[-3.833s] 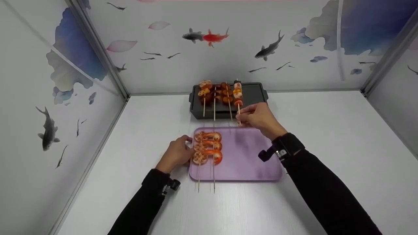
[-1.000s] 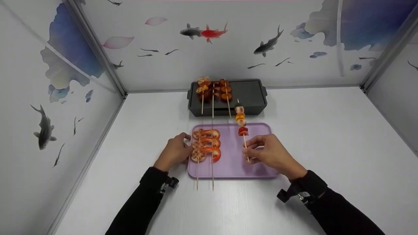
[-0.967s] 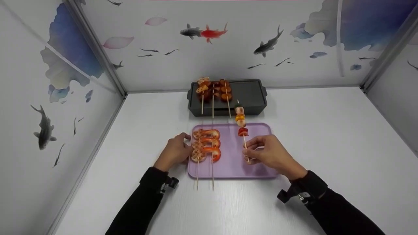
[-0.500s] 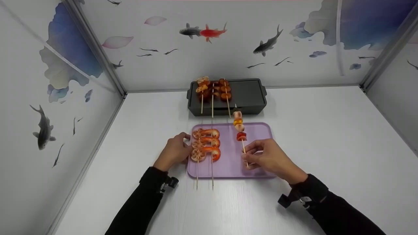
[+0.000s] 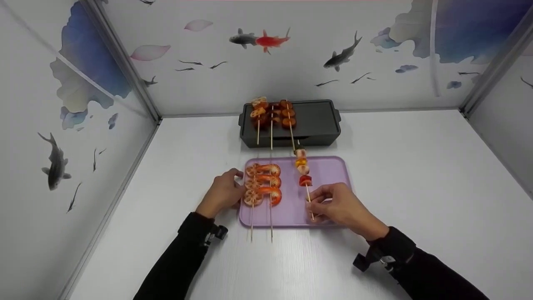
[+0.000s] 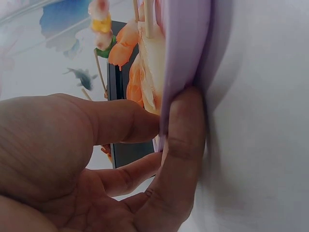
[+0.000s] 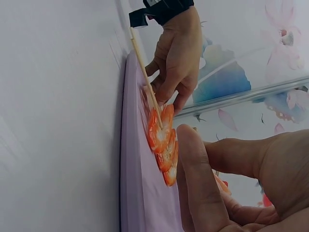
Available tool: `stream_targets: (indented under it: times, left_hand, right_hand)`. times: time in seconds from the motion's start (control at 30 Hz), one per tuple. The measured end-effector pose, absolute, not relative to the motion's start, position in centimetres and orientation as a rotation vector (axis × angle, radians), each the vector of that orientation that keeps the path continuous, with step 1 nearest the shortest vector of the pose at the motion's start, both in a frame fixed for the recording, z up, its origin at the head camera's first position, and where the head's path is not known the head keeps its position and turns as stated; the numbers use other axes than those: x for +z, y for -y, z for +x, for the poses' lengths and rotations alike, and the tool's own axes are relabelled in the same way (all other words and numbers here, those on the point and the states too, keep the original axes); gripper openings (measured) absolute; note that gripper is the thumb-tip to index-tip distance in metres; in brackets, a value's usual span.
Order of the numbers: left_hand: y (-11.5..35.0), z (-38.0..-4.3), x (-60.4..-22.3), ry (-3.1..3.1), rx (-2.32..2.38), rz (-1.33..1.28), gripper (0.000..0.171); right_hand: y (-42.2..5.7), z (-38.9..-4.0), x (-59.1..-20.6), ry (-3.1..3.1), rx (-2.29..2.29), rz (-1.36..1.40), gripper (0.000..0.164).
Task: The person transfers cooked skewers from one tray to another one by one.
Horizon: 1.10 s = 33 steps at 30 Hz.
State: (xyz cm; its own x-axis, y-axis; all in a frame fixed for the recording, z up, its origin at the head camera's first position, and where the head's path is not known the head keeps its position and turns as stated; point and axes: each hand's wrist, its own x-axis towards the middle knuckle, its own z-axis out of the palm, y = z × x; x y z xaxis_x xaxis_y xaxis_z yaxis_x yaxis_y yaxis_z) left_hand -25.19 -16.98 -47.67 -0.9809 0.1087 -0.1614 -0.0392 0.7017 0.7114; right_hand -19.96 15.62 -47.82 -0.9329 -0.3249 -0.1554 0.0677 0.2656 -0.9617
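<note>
My right hand (image 5: 339, 208) pinches the bamboo stick of a mixed skewer (image 5: 305, 180) with red, white, yellow and dark green pieces. It hangs above the right half of a lilac tray (image 5: 331, 171), tip toward the back. My left hand (image 5: 222, 192) grips the tray's left rim; in the left wrist view, a finger and thumb lie on either side of the tray edge (image 6: 186, 48). On the tray's left part lie a lotus-root skewer (image 5: 252, 197) and a shrimp skewer (image 5: 274, 196), side by side. In the right wrist view, the held stick is mostly hidden behind the fingers.
Behind the tray stands a dark grey grill box (image 5: 318, 121). Its left half bears several skewers, among them one of round brown slices (image 5: 288, 123), their sticks jutting over the front. A white wall with painted fish encloses the white table (image 5: 399, 166).
The mixed skewer has left the grill box in my right hand and come forward over the tray, lately drifting slightly left and nearer. My left hand has stayed on the tray rim.
</note>
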Motion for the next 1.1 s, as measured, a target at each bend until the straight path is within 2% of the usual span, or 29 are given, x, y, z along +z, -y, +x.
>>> stream_targets:
  times: [1.1]
  left_hand:
    - [17.1,-25.3,-47.9,-2.772,1.119,0.101,0.042]
  right_hand:
    - [-13.6,-18.6,-48.9,-2.158,-1.685,-0.297,0.020]
